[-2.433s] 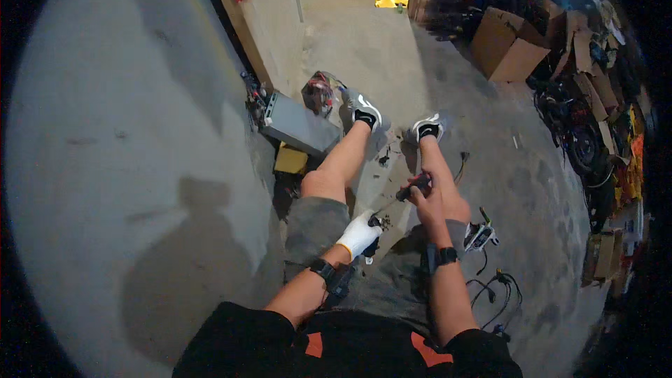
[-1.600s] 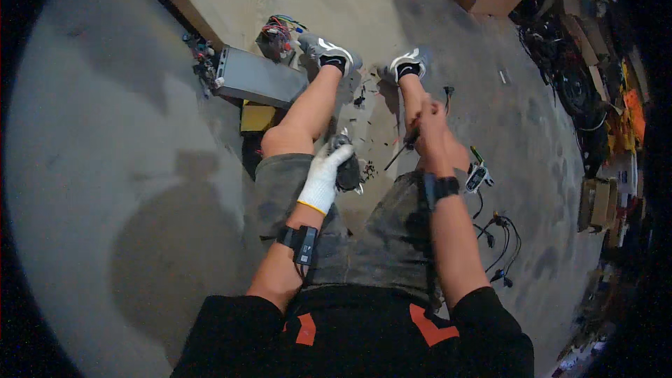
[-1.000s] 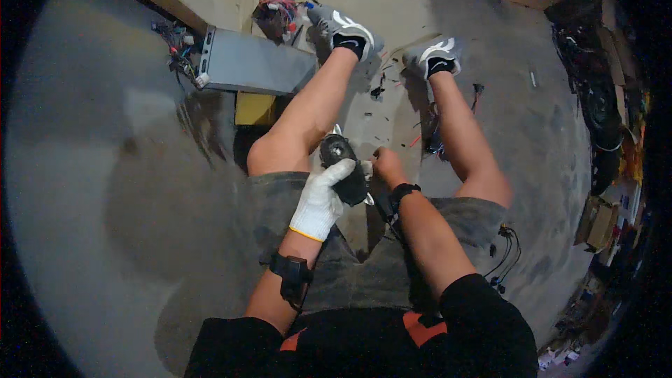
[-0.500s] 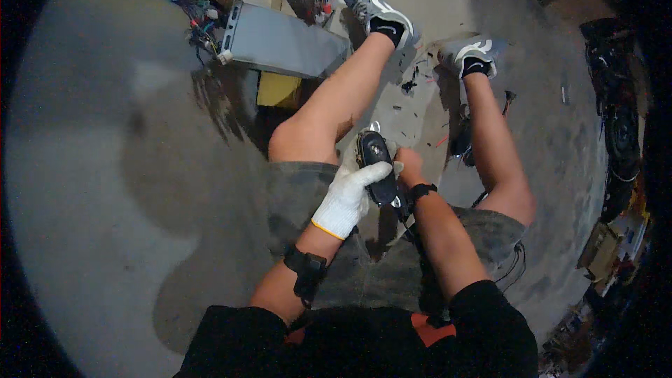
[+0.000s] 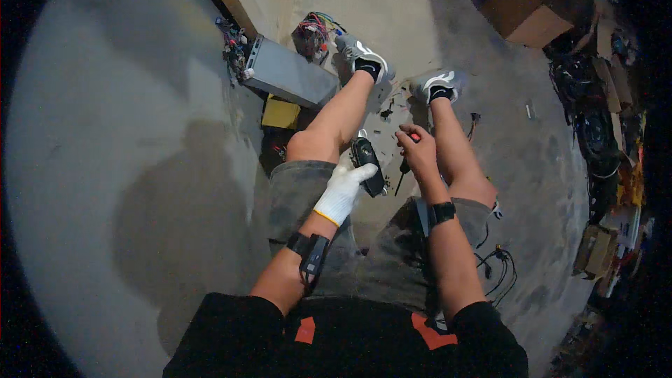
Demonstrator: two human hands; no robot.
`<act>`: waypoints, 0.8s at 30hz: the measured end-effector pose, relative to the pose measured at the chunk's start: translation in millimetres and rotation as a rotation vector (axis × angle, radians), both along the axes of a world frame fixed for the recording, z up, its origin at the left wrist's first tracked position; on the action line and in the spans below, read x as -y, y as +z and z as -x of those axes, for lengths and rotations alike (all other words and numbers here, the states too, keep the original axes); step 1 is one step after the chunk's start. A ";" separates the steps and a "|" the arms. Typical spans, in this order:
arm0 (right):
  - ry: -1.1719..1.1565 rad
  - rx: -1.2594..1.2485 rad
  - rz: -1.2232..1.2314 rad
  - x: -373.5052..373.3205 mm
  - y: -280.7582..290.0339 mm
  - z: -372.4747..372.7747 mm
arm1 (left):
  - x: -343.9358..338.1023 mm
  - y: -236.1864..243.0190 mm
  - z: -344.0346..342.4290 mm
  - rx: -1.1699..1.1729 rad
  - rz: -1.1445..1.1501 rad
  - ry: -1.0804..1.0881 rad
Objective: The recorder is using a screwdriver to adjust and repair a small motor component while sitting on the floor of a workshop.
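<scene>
My left hand, in a white knit glove, is closed round a black oblong part with a metal tab at its upper end. The thumb lies across the part's face. To its right, and apart from it, my bare right hand is closed on a screwdriver with a black and red handle. Its thin dark shaft slants down toward my lap. Both hands are between my knees, above the floor.
A grey metal case and a yellow block lie beyond my left knee. Bundled coloured wires sit near my left shoe. Small dark scraps are scattered between my feet. Black cables lie at right; a cardboard box stands far right.
My right hand has moved away to the right from the black part, and the screwdriver in it now shows. The left hand still holds the part. The view has shifted.
</scene>
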State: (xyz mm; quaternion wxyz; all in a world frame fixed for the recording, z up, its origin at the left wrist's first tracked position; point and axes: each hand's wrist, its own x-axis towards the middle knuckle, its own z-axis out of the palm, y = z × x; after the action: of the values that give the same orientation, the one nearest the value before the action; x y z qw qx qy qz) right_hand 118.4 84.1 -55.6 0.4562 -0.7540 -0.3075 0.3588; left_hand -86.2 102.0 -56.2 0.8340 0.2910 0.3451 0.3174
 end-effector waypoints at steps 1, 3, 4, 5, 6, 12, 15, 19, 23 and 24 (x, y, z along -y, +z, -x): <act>-0.005 -0.032 -0.018 10.1 9.0 4.7 | -0.1 -1.4 1.2 -0.025 -0.047 -0.024; 0.021 0.003 -0.088 25.7 22.9 21.6 | 1.8 -3.5 3.6 -0.070 -0.115 -0.041; 0.024 -0.028 -0.087 34.4 33.0 31.0 | 5.0 -2.1 2.6 -0.088 -0.130 -0.044; 0.031 -0.061 -0.092 40.2 40.4 41.2 | 5.7 -0.1 2.5 -0.107 -0.150 -0.044; 0.045 0.020 -0.094 45.9 41.5 50.1 | 6.5 2.1 0.9 -0.155 -0.204 -0.040; 0.253 0.288 -0.309 55.2 39.6 77.6 | 19.7 7.9 -9.2 -0.420 -0.438 0.007; 0.241 0.240 -0.288 60.1 37.6 79.5 | 21.3 -21.8 -17.8 -0.416 -0.524 0.051; 0.277 0.381 -0.317 69.2 30.9 80.6 | 25.6 -14.6 -14.4 -0.459 -0.533 0.009; 0.228 0.445 -0.304 71.9 39.8 86.1 | 33.3 -21.5 -18.7 -0.416 -0.577 0.077; 0.227 0.462 -0.348 72.8 38.4 84.3 | 37.2 -18.9 -20.4 -0.405 -0.605 0.099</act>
State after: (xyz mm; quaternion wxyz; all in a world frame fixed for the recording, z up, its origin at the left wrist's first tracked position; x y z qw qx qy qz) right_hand 34.1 11.3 -17.2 0.4533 -0.6872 -0.5421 0.1686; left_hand -65.8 64.9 -75.1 0.6085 0.5643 0.4074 0.3812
